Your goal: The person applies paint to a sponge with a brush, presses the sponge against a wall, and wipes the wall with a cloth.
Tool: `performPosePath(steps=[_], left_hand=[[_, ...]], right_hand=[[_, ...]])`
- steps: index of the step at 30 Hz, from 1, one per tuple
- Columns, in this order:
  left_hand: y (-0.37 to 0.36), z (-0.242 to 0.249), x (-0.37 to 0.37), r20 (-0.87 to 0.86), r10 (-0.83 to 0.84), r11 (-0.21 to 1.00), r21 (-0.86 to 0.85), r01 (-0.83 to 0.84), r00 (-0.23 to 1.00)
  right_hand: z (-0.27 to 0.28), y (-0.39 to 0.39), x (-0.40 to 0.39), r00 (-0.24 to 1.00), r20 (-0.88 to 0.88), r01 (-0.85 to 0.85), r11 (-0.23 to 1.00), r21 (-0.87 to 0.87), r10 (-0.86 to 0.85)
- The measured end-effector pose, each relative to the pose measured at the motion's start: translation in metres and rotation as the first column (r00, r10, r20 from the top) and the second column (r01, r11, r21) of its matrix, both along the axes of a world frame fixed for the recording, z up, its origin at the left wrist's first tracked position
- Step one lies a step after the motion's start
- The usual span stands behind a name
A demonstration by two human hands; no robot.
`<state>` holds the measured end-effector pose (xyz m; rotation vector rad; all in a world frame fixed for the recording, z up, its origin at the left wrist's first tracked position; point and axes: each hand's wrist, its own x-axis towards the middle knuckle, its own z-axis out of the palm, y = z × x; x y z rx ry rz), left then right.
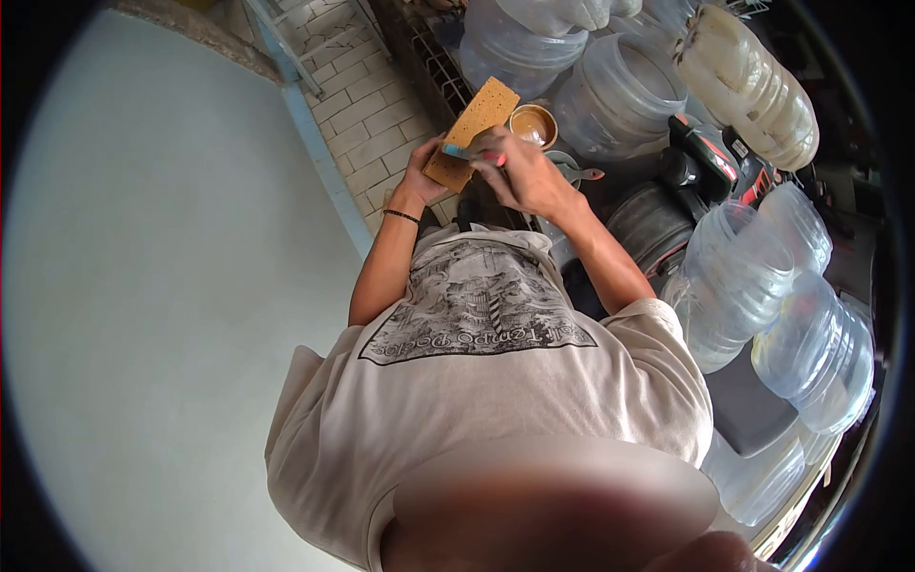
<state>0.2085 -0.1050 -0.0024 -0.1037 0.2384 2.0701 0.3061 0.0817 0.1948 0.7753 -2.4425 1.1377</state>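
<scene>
My left hand is closed around the lower end of a yellow-orange block with dark specks, tilted up and away from me. My right hand grips a small brush with a turquoise tip and a pinkish-red part by the fingers. The brush tip lies over the block's face; whether it touches cannot be made out. Just beyond my right hand is a round cup with brown contents. Partly behind my right wrist, a clear container has a red-tipped handle sticking out.
Several large clear plastic bottles crowd the right side, and a cloudy one lies at the upper right. Black-and-red power tools sit among them. A pale wall runs along my left, with light floor tiles ahead.
</scene>
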Motion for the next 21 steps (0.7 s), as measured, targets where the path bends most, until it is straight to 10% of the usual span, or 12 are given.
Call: performPosePath(steps=[8, 16, 21], left_hand=[[-0.009, -0.008, -0.009, -0.077, 0.048, 0.999, -0.001, -0.048, 0.996], [-0.037, 0.004, 0.014, -0.099, 0.208, 0.975, -0.061, -0.215, 0.973], [-0.055, 0.006, 0.031, -0.057, 0.36, 0.933, 0.005, -0.36, 0.931]], right_hand=[[-0.022, 0.025, -0.067, 0.945, 0.326, 0.18, 0.871, -0.456, -0.025], [-0.006, 0.048, -0.121, 0.956, -0.016, 0.283, 0.935, -0.214, -0.293], [-0.013, -0.015, -0.087, 0.961, -0.2, -0.186, 0.982, 0.044, 0.191]])
